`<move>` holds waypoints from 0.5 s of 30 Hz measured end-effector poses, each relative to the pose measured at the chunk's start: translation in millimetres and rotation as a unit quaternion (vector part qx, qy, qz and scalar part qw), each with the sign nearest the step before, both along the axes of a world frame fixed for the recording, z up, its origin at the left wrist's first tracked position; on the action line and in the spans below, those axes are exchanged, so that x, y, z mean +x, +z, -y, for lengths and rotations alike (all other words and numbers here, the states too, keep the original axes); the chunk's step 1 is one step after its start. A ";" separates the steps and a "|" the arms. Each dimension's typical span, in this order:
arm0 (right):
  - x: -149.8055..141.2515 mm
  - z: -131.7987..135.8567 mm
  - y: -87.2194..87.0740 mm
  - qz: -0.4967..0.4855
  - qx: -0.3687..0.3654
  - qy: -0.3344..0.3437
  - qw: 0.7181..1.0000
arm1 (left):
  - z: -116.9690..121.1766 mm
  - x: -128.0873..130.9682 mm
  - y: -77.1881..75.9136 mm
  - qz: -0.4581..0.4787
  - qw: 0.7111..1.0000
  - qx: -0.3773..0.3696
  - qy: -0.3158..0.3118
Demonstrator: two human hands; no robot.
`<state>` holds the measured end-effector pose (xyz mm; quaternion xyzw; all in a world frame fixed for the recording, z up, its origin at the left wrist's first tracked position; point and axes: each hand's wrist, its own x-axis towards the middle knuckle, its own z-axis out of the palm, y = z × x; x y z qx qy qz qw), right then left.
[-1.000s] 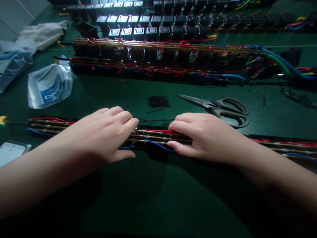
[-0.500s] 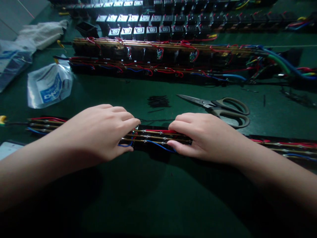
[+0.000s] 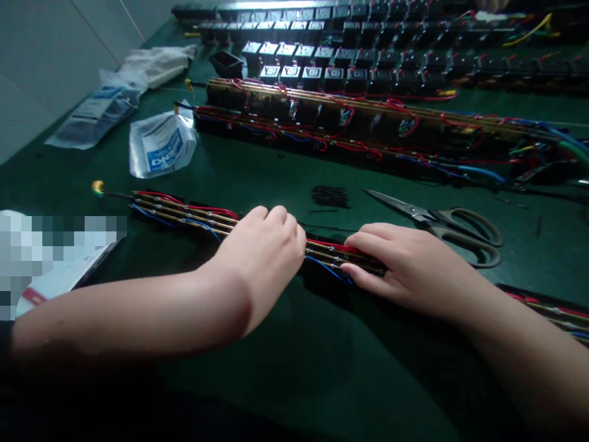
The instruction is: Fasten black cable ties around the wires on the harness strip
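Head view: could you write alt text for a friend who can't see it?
A person's left hand and right hand lie over a long strip with red and blue wires on a green table. Scissors and a pile of thin black pieces lie just beyond; farther back are a plastic pouch and more wired strips.

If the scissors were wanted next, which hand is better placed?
Probably the right hand: it rests on the wired strip with the scissors just beyond, while the left hand is farther off.
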<state>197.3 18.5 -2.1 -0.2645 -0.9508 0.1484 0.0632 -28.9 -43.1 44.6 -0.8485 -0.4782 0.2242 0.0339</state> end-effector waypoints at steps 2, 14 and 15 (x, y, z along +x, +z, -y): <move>-0.3 -0.9 -0.1 0.001 0.000 0.003 1.000 | 1.4 6.7 3.0 -0.012 1.000 0.004 0.009; -0.4 0.7 2.7 -0.001 -0.003 -0.001 1.000 | -13.4 -26.6 -2.0 0.102 0.995 -0.014 -0.001; -0.8 0.9 2.9 -0.001 -0.005 -0.001 1.000 | -14.2 -29.1 -3.4 0.111 0.994 -0.019 0.000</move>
